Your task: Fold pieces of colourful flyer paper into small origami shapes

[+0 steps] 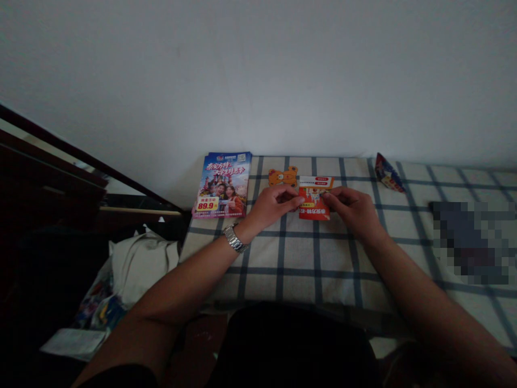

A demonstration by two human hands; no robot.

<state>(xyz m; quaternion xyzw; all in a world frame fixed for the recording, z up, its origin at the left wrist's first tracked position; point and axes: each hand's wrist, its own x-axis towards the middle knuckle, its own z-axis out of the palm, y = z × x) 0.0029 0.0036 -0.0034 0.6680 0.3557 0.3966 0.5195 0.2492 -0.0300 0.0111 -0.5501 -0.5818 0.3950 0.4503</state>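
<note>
A red and white printed leaflet [314,207], partly folded, is held between my two hands above the checked cloth. My left hand [277,203], with a metal watch [235,238] on its wrist, pinches the leaflet's left edge. At its right edge, the thumb and fingers of my right hand [352,209] close on the paper. To the left lies a stack of blue and pink flyers [223,186]. A bear picture [281,177] shows on the cloth just beyond my left hand.
The checked cloth [262,280] covers a surface against a pale wall [283,81]. A small folded paper piece [388,173] stands at the back right. A blurred-out dark object [464,237] lies farther right. White bags [141,264] sit lower left.
</note>
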